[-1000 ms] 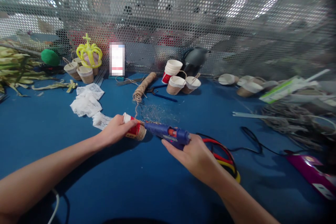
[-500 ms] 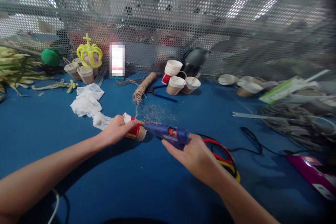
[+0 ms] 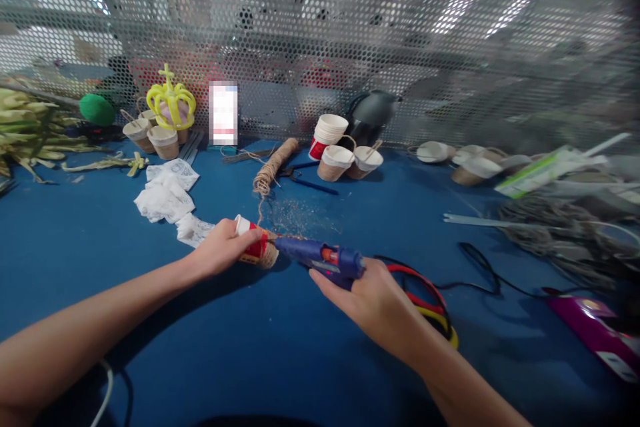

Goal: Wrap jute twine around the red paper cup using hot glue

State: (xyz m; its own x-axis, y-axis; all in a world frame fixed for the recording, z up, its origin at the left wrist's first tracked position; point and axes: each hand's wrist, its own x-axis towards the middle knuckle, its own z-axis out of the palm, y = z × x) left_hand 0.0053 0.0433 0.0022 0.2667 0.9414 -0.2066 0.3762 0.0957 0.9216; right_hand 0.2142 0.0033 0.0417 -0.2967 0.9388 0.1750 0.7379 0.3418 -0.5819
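Your left hand (image 3: 223, 248) gripped the cup (image 3: 258, 253) tilted, apparently to meet the glue gun (image 3: 310, 253) your right hand (image 3: 377, 295) clasped.

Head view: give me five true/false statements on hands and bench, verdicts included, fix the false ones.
1. The left hand holds a red-and-white cup with twine around one end. True.
2. The right hand is empty. False: it holds a blue glue gun.
3. The glue gun's nozzle points toward the cup. True.
4. In the picture, the yellow crown stands right of the twine roll. False: it stands to the left of it.
5. The stack of cups is nearer the camera than the held cup. False: the stack stands farther back, toward the perforated screen.
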